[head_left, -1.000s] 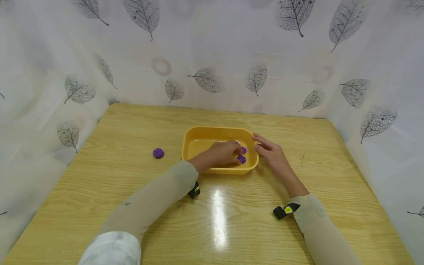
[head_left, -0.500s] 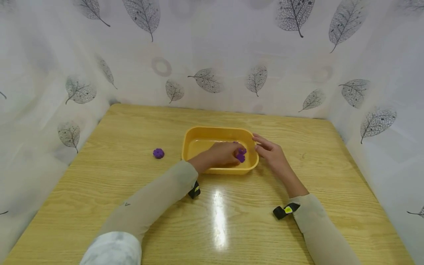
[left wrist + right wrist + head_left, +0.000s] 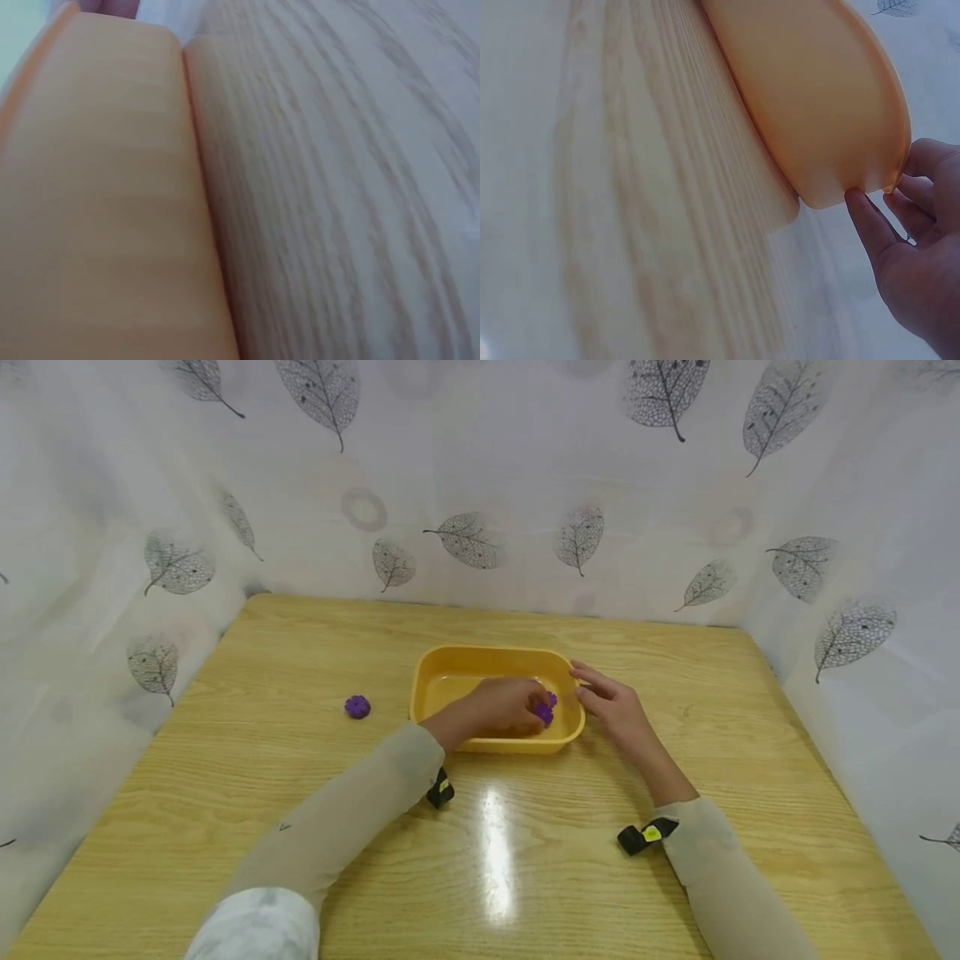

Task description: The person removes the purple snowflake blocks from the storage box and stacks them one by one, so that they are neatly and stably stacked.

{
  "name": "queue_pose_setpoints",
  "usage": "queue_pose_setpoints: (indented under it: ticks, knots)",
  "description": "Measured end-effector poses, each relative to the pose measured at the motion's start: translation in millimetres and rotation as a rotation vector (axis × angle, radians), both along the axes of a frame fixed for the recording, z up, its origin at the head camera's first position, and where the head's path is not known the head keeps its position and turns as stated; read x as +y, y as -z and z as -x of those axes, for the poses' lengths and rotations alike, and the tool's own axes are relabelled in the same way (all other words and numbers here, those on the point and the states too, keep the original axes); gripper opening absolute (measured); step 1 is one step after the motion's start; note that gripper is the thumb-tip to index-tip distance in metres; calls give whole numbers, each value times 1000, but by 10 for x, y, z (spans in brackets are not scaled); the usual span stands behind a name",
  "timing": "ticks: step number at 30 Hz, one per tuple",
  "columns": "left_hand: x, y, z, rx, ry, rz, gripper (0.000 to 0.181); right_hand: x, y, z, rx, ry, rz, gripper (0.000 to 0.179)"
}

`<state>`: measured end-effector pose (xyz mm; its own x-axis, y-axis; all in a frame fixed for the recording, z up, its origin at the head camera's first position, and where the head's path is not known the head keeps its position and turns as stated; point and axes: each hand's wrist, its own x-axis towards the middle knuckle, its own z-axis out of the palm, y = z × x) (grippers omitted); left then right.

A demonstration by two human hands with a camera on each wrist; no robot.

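Note:
A yellow plastic basin (image 3: pixel 497 746) stands on the wooden table. My left hand (image 3: pixel 506 706) reaches into its right half with bent fingers, and the fingertips pinch a purple flower-shaped piece (image 3: pixel 543 714). Just beyond it in the basin lies another purple flower piece (image 3: pixel 552 698), partly covered. At the basin's right end, my right hand (image 3: pixel 611 706) holds the rim. The right wrist view shows that hand's thumb (image 3: pixel 866 217) against the outer wall and a finger over the rim. In the left wrist view only the basin's outer side (image 3: pixel 112 187) shows clearly; the left fingers are hidden.
Left of the basin, a purple flower-shaped piece (image 3: pixel 357 707) rests on the table (image 3: pixel 262 760). A white curtain (image 3: pixel 480 468) with leaf prints surrounds the table's back and sides. Black straps with small cameras sit on both wrists.
My left fingers have shifted slightly among the purple pieces in the basin, and the near piece has moved a little left, closer to the fingertips. The right hand and basin stay put.

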<state>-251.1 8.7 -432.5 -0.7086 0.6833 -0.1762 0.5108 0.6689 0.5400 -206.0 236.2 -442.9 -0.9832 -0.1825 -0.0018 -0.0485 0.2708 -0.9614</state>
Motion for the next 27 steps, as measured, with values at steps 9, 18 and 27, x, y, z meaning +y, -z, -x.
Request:
queue_pose_setpoints:
  ticks: [9,18,27]
  knots:
    - [-127,-52,-23,-46,-52,-182,30,-15,15,-12,-3,-10,9,44]
    - [-426,-212,-134,-15,-118,-259,37,-26,-1,-7,-4,0,-11,44]
    - [-879,-252,-268,99,-142,-337,39,-20,-14,-4,-3,9,-25,44]
